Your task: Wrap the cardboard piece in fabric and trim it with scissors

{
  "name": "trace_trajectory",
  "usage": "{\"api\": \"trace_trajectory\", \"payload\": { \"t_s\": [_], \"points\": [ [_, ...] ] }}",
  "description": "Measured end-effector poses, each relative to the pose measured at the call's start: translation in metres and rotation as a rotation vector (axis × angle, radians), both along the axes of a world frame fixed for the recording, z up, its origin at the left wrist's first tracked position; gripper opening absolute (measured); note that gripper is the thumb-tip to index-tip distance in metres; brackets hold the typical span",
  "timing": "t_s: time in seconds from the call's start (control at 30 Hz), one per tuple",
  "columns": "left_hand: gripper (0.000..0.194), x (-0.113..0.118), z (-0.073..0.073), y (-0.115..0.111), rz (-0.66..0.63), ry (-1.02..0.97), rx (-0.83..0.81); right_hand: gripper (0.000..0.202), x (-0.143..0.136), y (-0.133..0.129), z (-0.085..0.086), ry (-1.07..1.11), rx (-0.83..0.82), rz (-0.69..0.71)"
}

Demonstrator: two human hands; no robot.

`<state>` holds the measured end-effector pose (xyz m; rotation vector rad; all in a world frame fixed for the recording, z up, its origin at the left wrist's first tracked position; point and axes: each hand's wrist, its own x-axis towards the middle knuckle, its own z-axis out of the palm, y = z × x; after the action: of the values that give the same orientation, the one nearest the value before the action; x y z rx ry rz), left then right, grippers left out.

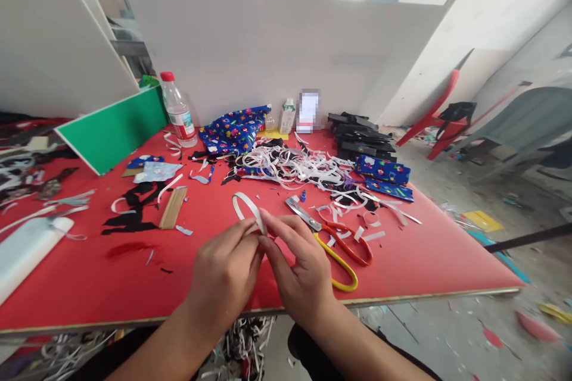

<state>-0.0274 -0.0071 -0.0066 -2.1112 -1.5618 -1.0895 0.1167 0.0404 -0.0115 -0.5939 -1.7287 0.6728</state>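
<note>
Both hands meet near the table's front edge, pinching a narrow white strip point(243, 197) whose free part curls up in a loop. My left hand point(226, 268) is closed on the strip, its fingertips partly hidden. Thumb and forefinger of my right hand point(301, 265) press on the same strip from the other side. Just beyond the right hand lie scissors point(316, 225) with one red and one yellow handle, blades pointing away to the left. Further back is a tangled heap of white strips point(292, 164) mixed with black scraps.
Patterned blue cloth point(235, 131), a red-capped bottle point(182, 119), a small carton point(287, 116) and a phone point(308, 110) stand along the back panel. Stacked black pieces point(360, 137) and folded blue cloth point(384, 169) lie right. A green board point(116, 131) leans left, near black scraps point(134, 208).
</note>
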Motion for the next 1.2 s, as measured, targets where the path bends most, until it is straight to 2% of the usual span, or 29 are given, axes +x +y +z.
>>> {"api": "trace_trajectory", "payload": {
  "t_s": [0.2,0.37,0.47,0.57,0.63,0.77,0.87,1.0,1.13,1.2],
  "points": [
    [0.016,0.001,0.003,0.001,-0.033,-0.074,-0.031,0.034,0.000,0.002,0.003,0.051,-0.002,0.025],
    [0.018,-0.002,0.002,0.000,-0.013,0.005,-0.026,0.035,0.002,0.002,0.003,0.012,-0.029,0.061],
    [0.023,-0.001,-0.003,0.000,0.012,0.137,0.004,0.035,0.002,0.001,0.003,-0.043,-0.043,-0.039],
    [0.023,0.003,-0.005,0.001,0.061,0.247,0.017,0.019,0.002,0.003,0.005,-0.040,-0.088,-0.145],
    [0.022,0.006,-0.004,0.002,0.081,0.267,-0.006,0.011,0.002,0.005,0.006,-0.040,-0.109,-0.150],
    [0.028,0.009,-0.002,0.003,0.079,0.264,-0.031,0.014,0.004,0.008,0.006,-0.027,-0.127,-0.126],
    [0.024,0.007,0.001,0.003,0.058,0.165,-0.065,0.014,0.008,0.009,0.004,0.071,-0.245,-0.049],
    [0.021,0.004,0.007,0.003,-0.005,-0.085,-0.071,0.019,0.015,0.007,0.002,0.177,-0.380,0.187],
    [0.029,0.001,0.010,0.000,-0.104,-0.245,-0.085,0.054,0.020,0.007,0.001,0.104,-0.269,0.348],
    [0.030,0.000,0.010,-0.002,-0.143,-0.278,-0.106,0.055,0.019,0.007,0.002,0.067,-0.198,0.329]
  ]
}}
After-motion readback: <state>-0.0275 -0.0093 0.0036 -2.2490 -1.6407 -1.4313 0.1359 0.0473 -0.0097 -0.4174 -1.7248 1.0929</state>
